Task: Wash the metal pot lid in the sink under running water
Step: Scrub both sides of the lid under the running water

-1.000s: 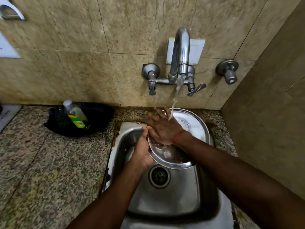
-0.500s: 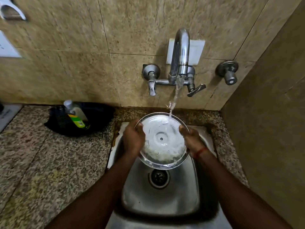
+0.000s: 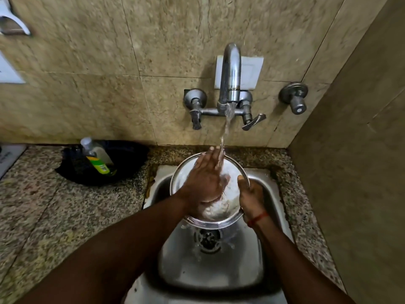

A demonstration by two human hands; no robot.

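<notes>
The round metal pot lid [image 3: 219, 212] is held tilted over the steel sink [image 3: 271, 194], above the drain. Water runs from the wall tap [image 3: 230, 80] onto its upper part. My left hand [image 3: 205, 178] lies flat on the lid's face with straight fingers reaching up into the stream. My right hand [image 3: 249, 194] grips the lid's right rim, thumb on top. The middle of the lid is hidden under my left hand.
A black pan [image 3: 127, 156] with a dish soap bottle [image 3: 96, 157] lying in it sits on the granite counter [image 3: 54, 216] left of the sink. Tiled walls close in behind and on the right, with a separate valve [image 3: 294, 98] on the back wall.
The hands have swapped roles. Half a second ago both held the lid by its rims; now my left hand lies flat across its face and my right hand alone grips the rim.
</notes>
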